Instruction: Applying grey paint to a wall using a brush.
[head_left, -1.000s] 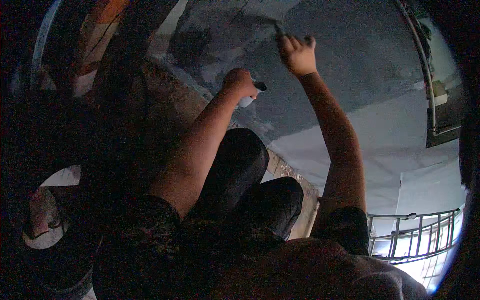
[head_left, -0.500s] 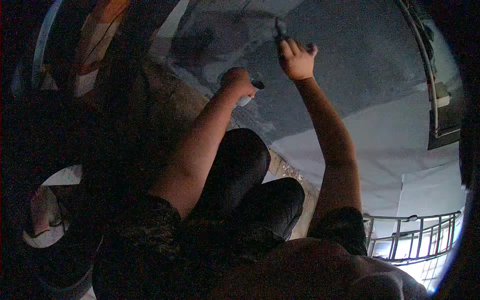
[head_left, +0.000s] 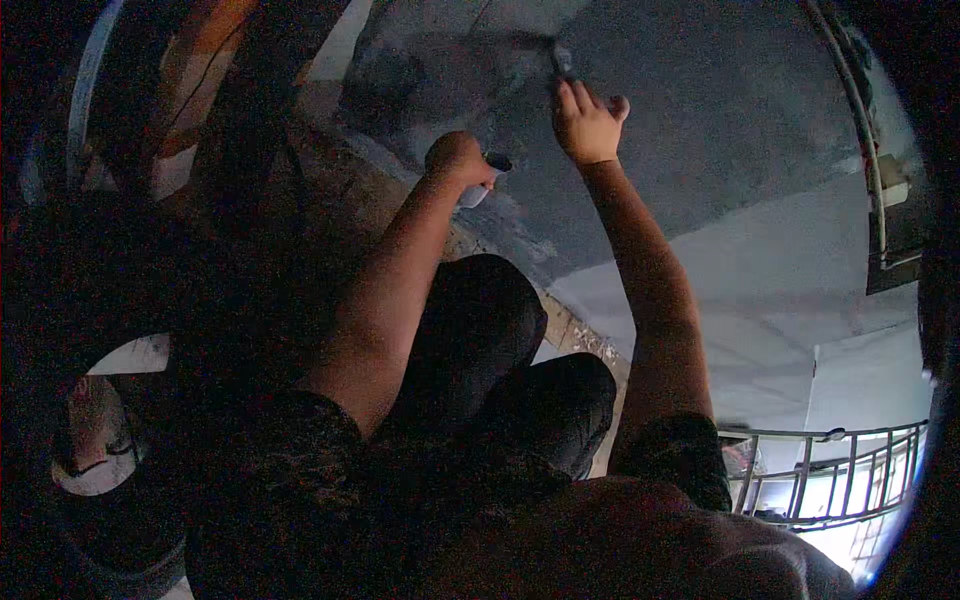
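Observation:
My right hand (head_left: 588, 125) is raised to the wall, its fingers closed round a short hand tool (head_left: 563, 62) with a lighter head. Whether that head is bristles or a blade is too dark to tell. It is at or very near the dark grey coating (head_left: 680, 130) on the wall. Lower and to the left, my left hand (head_left: 460, 160) grips a small pale cup (head_left: 476, 192) with a dark opening. What the cup holds cannot be made out.
Below the dark coating the wall is lighter grey (head_left: 740, 270). A rough floor edge (head_left: 575, 325) runs along its foot, beside my bent knees (head_left: 490, 310). A pipe (head_left: 868, 150) lines the right side. At lower right stands a metal ladder-like frame (head_left: 820, 475). The left is very dark.
My left hand and the cup have shifted slightly left, with the cup's opening turned more into view. The right hand has moved a little left and the tool's head shows lighter.

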